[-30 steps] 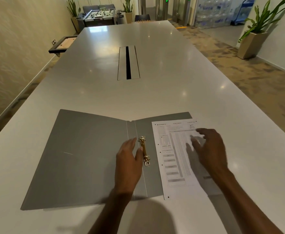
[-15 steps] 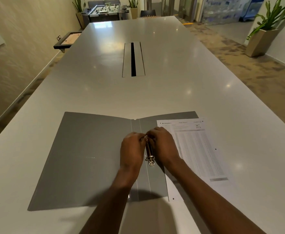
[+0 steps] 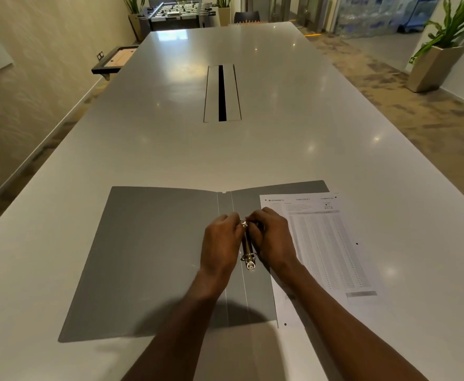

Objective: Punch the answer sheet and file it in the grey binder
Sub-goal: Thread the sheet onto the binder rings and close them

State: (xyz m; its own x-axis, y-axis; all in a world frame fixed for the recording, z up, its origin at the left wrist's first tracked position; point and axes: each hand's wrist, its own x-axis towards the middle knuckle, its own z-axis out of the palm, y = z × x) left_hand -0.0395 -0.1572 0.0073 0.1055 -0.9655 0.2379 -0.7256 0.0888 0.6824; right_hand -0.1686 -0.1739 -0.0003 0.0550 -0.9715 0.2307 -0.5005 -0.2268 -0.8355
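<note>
The grey binder (image 3: 153,257) lies open and flat on the white table (image 3: 252,149), near its front edge. Its metal ring mechanism (image 3: 248,253) runs along the spine. My left hand (image 3: 221,243) and my right hand (image 3: 273,237) press in on the far ring from either side, fingertips pinching it. The near ring shows closed. The answer sheet (image 3: 327,251) lies on the binder's right flap and overhangs onto the table, with my right hand and forearm covering its left edge.
A cable slot (image 3: 222,93) sits in the middle of the table. A black tray (image 3: 115,60) juts from the left wall. A potted plant (image 3: 434,61) stands on the floor at the right. A foosball table (image 3: 177,9) stands beyond the far end.
My right hand left the answer sheet and came to the rings. My left hand shifted up to the far ring, so both hands now pinch it. The head camera tilted slightly.
</note>
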